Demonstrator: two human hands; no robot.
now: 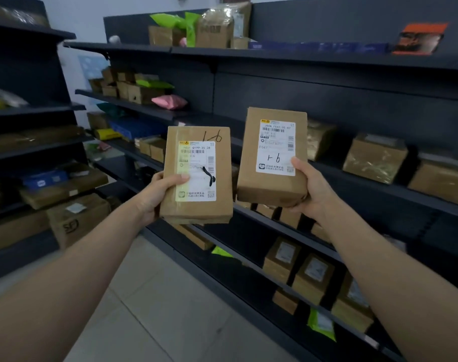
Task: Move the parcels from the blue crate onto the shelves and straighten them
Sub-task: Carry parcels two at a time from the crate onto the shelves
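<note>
Left hand: the left hand (pixel 158 193) is raised in front of the shelving, its grip closed on the lower left edge of the left parcel (pixel 198 175), thumb laid across the bottom of the label, other fingers hidden behind.
Right hand: the right hand (pixel 310 185) has its grip closed on the lower right corner of the right parcel (pixel 273 156), thumb on the label's edge, remaining fingers under and behind the box.
Left parcel: flat brown cardboard box, held upright in the air with its face to the camera; white shipping label (pixel 197 170) with a barcode and a black marker stroke, and handwritten marks on the cardboard above it.
Right parcel: similar brown box, held a little higher and tilted slightly, apart from the left parcel; its white label (pixel 277 147) carries a barcode and handwritten marks.
Position of both parcels: neither rests on a shelf; both are in front of the front edge of the middle shelf (pixel 379 182).
Middle shelf: dark metal, with brown boxes (pixel 375 158) standing along it to the right, behind the right hand.
Upper shelves: green bags (pixel 174 22) and taped boxes on the top board; a pink bag (pixel 169 101) near the front edge of the board below.
Lower shelves: rows of small labelled boxes (pixel 313 276) and a green bag (pixel 322 323).
Left rack: separate dark shelves (pixel 37 150) with larger cartons, blurred.
Floor: pale tiles (pixel 154 296) between the racks.
</note>
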